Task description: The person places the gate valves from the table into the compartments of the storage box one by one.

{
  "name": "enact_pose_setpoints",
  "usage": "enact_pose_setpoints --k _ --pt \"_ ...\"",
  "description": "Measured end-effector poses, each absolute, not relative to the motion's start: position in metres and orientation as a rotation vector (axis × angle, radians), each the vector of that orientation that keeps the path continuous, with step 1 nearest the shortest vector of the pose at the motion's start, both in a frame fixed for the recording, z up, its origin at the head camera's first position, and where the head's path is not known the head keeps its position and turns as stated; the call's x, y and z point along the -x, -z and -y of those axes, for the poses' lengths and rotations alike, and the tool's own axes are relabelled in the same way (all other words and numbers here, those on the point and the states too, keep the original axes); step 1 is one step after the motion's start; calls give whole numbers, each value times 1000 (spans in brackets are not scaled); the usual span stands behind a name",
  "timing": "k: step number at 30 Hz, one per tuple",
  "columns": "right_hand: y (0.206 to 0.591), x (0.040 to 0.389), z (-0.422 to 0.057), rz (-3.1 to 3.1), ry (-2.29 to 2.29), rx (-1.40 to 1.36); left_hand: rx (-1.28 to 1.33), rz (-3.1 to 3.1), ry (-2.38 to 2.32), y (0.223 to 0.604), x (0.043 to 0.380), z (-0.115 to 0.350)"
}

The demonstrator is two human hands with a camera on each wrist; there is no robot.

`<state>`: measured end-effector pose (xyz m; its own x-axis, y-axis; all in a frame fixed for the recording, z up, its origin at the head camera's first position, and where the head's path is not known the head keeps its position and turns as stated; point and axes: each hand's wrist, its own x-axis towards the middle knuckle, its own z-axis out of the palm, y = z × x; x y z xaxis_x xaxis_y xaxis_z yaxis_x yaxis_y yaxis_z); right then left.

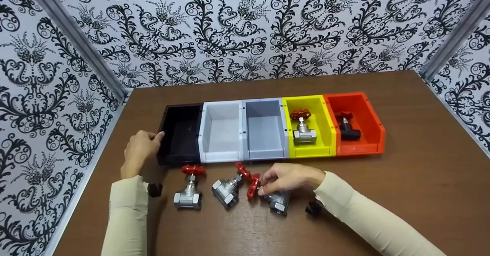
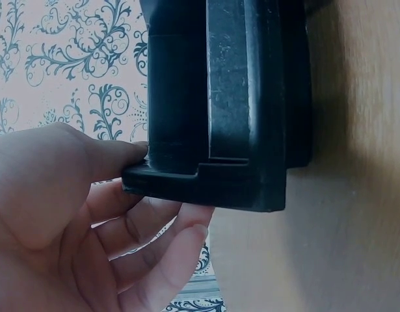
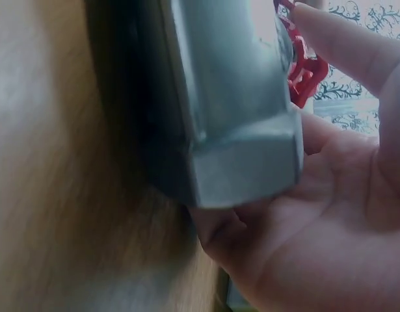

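Note:
At the left end of the row, my left hand [image 1: 141, 149] pinches the side wall of a black bin [image 1: 179, 159]. In the left wrist view the thumb lies over the rim of the bin [image 2: 206, 188] and the fingers curl beneath it. My right hand [image 1: 293, 177] holds a metal gate valve [image 1: 278, 202] with a red handwheel [image 1: 253, 186], fingers and thumb around its neck. Close up in the right wrist view is the valve's hexagonal end [image 3: 245, 162]. Left of it lie a second valve [image 1: 226, 191], tilted, and a third valve [image 1: 188, 198].
Right of the black bin stand a white bin [image 1: 222, 158], a grey bin [image 1: 266, 154], a yellow bin [image 1: 329, 150] with a valve [image 1: 304, 134] inside, and a red bin [image 1: 373, 145] with a dark-bodied valve [image 1: 349, 133]. Patterned walls [image 1: 245, 30] enclose the brown table [image 1: 421, 179].

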<state>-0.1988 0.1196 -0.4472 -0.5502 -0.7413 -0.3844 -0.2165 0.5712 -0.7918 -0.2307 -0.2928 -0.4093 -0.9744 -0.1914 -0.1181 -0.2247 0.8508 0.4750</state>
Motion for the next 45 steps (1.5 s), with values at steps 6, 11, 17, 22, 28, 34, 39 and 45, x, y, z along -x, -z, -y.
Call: enact_pose_setpoints --k 6,11,17,22,28,34,39,45 --pt "448 197 -116 -2120 841 790 322 -2948 -760 409 230 292" --pt "449 196 -115 -2089 905 699 321 -2952 -758 408 231 292" --pt "453 196 -117 -2057 987 633 322 -2962 -751 408 232 293" --pt "456 197 -119 -2056 1032 641 339 -2957 -739 408 234 293" --pt "456 196 -122 -1985 1127 595 351 -2945 -728 408 234 294" --pt "456 196 -124 -1933 1200 564 349 -2940 -743 408 233 294" --pt "457 194 -126 -1929 1231 579 348 -2937 -751 409 232 293" --pt "457 190 -125 -1933 1299 565 357 -2934 -750 409 232 294"
